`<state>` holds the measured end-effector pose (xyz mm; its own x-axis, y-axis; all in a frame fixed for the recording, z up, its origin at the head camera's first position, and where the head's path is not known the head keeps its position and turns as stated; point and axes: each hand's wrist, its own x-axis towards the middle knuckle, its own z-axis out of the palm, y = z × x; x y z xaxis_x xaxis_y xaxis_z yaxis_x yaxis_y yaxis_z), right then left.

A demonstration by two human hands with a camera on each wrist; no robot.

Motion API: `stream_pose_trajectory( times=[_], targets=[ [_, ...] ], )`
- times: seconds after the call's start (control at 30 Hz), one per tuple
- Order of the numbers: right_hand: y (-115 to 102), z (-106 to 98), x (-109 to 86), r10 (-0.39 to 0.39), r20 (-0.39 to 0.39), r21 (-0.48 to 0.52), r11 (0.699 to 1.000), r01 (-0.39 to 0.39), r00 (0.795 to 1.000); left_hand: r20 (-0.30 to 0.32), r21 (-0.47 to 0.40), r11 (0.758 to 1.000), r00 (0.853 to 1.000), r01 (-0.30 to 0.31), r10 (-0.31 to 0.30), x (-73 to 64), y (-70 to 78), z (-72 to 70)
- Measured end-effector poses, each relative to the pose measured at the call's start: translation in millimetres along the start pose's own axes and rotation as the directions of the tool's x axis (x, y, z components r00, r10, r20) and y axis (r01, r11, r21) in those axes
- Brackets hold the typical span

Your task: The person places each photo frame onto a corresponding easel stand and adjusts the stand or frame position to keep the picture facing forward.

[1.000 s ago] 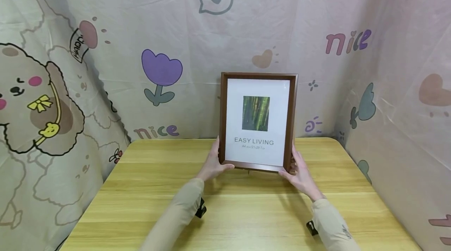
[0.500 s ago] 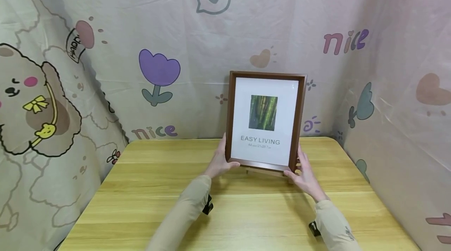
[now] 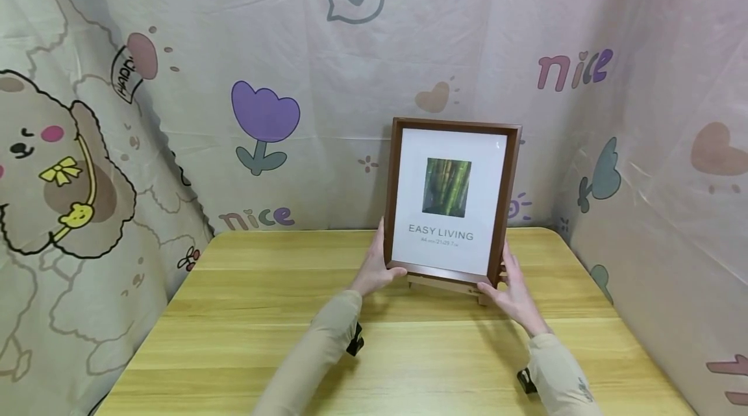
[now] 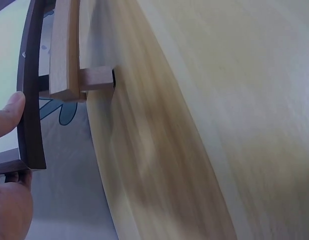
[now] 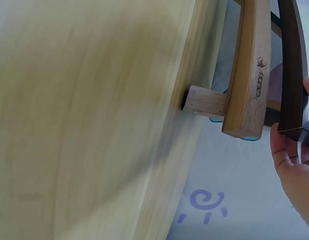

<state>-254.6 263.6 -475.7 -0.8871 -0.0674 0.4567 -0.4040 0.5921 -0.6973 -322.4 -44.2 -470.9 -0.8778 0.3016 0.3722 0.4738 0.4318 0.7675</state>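
A brown picture frame (image 3: 450,202) with a white "EASY LIVING" insert and a bamboo picture is upright, leaning slightly, in the head view. My left hand (image 3: 378,267) grips its lower left corner, thumb on the front, fingers at the side. At the lower right corner my right hand (image 3: 517,296) holds it the same way. Just under the frame shows the ledge of a small wooden easel (image 3: 444,285). Both wrist views show a narrow gap between the frame's dark bottom edge and the easel's ledge (image 5: 249,70), whose short foot (image 4: 97,78) stands on the table.
The wood-grain table (image 3: 263,312) ends at the back against a printed cloth (image 3: 339,78), close behind the frame. More cloth hangs along the left and right sides. A black wrist strap part (image 3: 354,340) shows below my left sleeve.
Both hands have carried the frame to the right in the head view. It leans a little more, and more of the easel ledge shows beneath it. Both grips stay the same.
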Motion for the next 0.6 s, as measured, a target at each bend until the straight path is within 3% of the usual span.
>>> stream_pose_trajectory(
  times=[0.6],
  targets=[
    [6.9,-7.8,-5.4,0.046,-0.019,-0.086,0.995,-0.047,0.999,0.025,-0.014,1.0,1.0,-0.01,0.01,7.7,-1.1,19.6]
  ],
)
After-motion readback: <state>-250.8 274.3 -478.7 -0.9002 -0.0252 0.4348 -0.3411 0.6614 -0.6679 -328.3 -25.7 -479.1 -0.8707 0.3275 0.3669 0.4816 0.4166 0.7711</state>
